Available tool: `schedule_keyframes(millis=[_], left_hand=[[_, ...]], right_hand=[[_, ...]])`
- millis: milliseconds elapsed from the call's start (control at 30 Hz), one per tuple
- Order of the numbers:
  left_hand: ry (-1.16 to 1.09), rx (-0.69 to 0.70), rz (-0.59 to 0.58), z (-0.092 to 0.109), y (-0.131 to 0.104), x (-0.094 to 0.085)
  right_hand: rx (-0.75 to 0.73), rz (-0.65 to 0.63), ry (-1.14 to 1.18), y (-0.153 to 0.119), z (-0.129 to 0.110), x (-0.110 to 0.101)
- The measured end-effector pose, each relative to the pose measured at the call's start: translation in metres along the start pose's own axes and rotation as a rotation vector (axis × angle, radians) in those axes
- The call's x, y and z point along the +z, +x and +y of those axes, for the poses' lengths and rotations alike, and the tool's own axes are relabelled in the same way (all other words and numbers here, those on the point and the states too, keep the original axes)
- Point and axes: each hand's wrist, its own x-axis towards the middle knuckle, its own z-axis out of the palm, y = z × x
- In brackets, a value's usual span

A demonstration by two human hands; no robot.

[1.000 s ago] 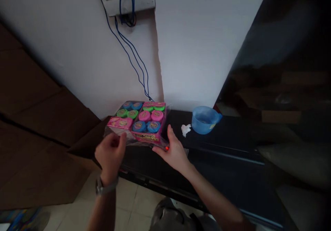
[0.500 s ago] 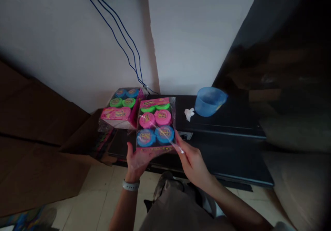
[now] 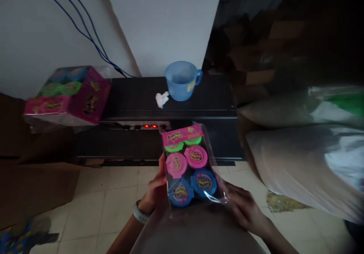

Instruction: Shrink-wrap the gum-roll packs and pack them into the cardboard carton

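Note:
Between my hands is a pink display box of round bubble gum tape containers (image 3: 186, 163), wrapped in clear plastic. Through the wrap I see green, pink and blue round containers. My left hand (image 3: 156, 189), with a pale watch band at the wrist, grips the box's left side; part of its fingers is behind the box. My right hand (image 3: 241, 204) holds the lower right corner and the loose plastic there. A second wrapped box of the same kind (image 3: 93, 94) rests at the left end of the black machine (image 3: 133, 94), apart from my hands.
On the black machine stand a blue plastic mug (image 3: 182, 83) and a crumpled white tissue (image 3: 162, 99). Lit red switches (image 3: 150, 126) show on its front panel. Cardboard (image 3: 36, 189) is at left, filled sacks (image 3: 295, 159) at right. Blue cables (image 3: 85, 26) run down the wall.
The held box has come back from over the machine toward my body. My view has swung right, so the second box and the mug appear further left.

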Motion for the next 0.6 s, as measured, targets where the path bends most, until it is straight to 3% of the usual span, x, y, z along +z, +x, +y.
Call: schedule_keyframes(millis=[100,200,300,400,467,600], left_hand=[[-0.134,-0.129,-0.036,-0.035,0.030,0.041],[-0.125,-0.213,-0.057,-0.068,0.054,0.077],[-0.084,-0.211,-0.082,-0.096,0.073,0.106],[-0.011,-0.155,-0.091,-0.113,0.090,0.121],[0.186,-0.064,-0.036,-0.113,0.099,0.122],[1.049,0.277,0.215,-0.091,0.103,0.120]], right_hand=[[0.101,0.093,-0.006,-0.038,0.024,-0.020],[0.190,0.224,0.011,-0.068,0.048,-0.037],[0.242,0.356,0.072,-0.089,0.073,-0.050],[0.246,0.410,0.150,-0.099,0.098,-0.054],[0.262,0.415,0.189,-0.101,0.114,-0.050],[0.357,0.388,0.233,-0.104,0.136,-0.050]])
